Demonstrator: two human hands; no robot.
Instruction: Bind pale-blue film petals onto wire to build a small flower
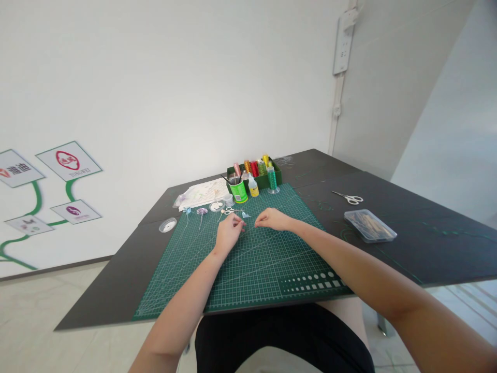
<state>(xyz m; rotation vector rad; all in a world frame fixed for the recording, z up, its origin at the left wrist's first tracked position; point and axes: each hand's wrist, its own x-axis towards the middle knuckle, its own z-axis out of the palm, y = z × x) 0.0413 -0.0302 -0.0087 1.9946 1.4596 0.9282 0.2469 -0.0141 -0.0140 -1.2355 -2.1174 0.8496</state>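
The left hand (230, 233) is over the mat (256, 259), its fingers curled and thumb and fingertips drawn close; I cannot tell whether they meet or pinch anything fine. The right hand (274, 219) is near it across a narrow gap, fingers bent and tips gathered toward the left; whether it has hold of a thin thing cannot be told either. The blue piece (245, 214) shows just beyond the left fingertips; contact with them is unclear. Close behind the left hand, and partly hidden by it, are scissors (229, 211). Left of these, a purple flower (202, 211) and a blue flower (187, 211) lie on thin stems, with a shallow dish (216, 206) and a jar (229, 199) behind. Farther back, straight beyond the hands, the green can (239, 192) with tools in it, the bottle (253, 187) and a green spool (272, 179) stand in front of the box (275, 177), covering parts of its front; more coloured spools (254, 168) fill it. A white sheet (204, 193) lies left of the can. On the dark table (97, 290), a lid-like dish (167, 225) is off the mat's left edge; to the right are white-handled scissors (352, 199) and, nearer, a clear case (370, 226) of sticks, beside the right forearm.
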